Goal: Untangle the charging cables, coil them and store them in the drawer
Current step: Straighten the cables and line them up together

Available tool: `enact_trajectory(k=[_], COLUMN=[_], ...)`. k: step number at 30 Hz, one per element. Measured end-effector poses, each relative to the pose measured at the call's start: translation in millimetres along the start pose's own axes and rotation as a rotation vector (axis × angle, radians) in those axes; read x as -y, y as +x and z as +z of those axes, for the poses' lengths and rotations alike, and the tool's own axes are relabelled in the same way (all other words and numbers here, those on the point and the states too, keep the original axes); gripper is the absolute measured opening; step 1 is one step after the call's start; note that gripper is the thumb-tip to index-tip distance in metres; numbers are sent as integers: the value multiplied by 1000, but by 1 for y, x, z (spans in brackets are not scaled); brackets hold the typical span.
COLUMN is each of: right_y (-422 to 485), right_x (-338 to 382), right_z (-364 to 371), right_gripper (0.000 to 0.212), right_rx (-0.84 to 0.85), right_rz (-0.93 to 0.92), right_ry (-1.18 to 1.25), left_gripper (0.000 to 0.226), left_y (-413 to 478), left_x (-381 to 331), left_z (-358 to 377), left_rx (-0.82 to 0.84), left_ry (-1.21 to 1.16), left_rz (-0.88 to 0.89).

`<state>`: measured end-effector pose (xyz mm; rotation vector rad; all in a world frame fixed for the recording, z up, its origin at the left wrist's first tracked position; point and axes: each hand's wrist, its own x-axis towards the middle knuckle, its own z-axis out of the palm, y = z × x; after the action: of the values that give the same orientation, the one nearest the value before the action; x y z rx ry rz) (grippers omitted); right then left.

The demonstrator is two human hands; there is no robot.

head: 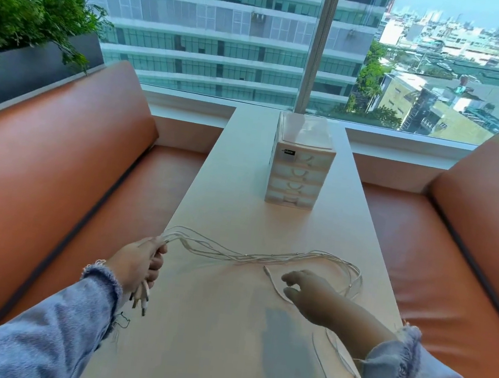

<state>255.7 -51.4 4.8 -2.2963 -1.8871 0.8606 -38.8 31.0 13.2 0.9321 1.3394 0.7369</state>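
- Left hand (pixel 138 261): gripping a bunch of cables (pixel 234 251) at the plug ends, fingers curled round them.
- Right hand (pixel 307 293): hovering over one strand, fingers loosely spread, holding nothing.
- Cables: trailing across the table (pixel 224 204).
- Drawers (pixel 299 169): standing far behind, all sitting closed.

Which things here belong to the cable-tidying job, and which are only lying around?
Job: white charging cables, bunched at one end in the left hand; right hand reaching for a loose end; drawer unit, drawers closed.
Not the job: table, orange benches, planter with greenery.
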Motion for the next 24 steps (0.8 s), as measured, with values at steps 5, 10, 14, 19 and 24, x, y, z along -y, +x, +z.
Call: enact_trajectory(k=[5, 10, 14, 19, 24], right_y=[-14, -28, -33, -35, -46], right_x=[67, 117, 122, 118, 119], right_z=[-32, -44, -46, -58, -70], right_gripper=[29, 36, 62, 30, 24], right_rx=[-83, -222, -381, -419, -352], right_rz=[-193, -253, -424, -484, -499], right_ry=[226, 305, 50, 64, 112], left_gripper=[29, 24, 21, 11, 16], left_y=[-25, -55, -69, -84, -94], left_x=[-24, -48, -55, -70, -75], left_z=[25, 54, 60, 60, 58], left_rx=[224, 385, 418, 444, 467], left_ry=[-118, -107, 18, 1, 74], left_rz=[81, 215, 309, 302, 200])
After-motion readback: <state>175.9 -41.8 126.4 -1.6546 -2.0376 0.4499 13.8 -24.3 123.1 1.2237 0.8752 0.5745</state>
